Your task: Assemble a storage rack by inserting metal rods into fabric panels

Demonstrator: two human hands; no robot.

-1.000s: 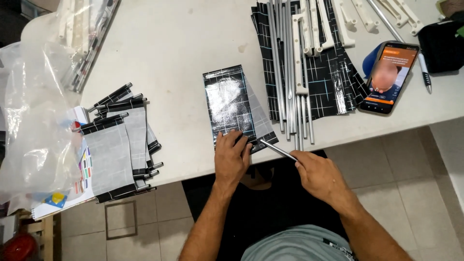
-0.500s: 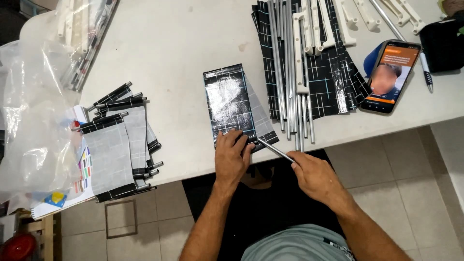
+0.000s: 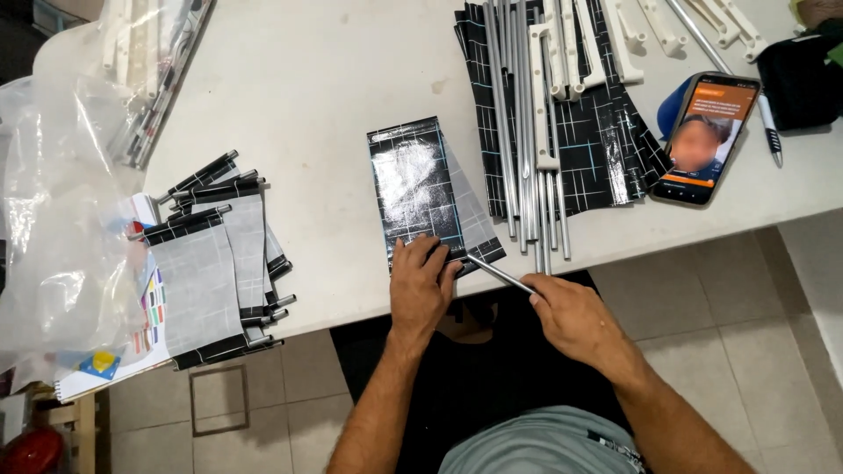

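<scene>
Glossy black grid-lined sheet (image 3: 421, 189) lies flat at the table's (image 3: 307, 105) near edge | left hand (image 3: 421, 285) presses its lower end, fingers splayed | right hand (image 3: 575, 316) pinches thin metal rod (image 3: 499, 272), tip at sheet's corner | same rods bundled (image 3: 527, 132) just right | finished rolled pieces (image 3: 215, 254) stacked left | phone (image 3: 707, 136) far right.

Sheet (image 3: 421, 184) left of rods (image 3: 522, 132) (phone (image 3: 707, 136) right)

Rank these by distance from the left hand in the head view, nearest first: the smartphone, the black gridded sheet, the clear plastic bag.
1. black gridded sheet: under the left hand, at the table's near edge.
2. smartphone: far to the right, toward the back.
3. clear plastic bag: at the left end of the table, farthest.
</scene>
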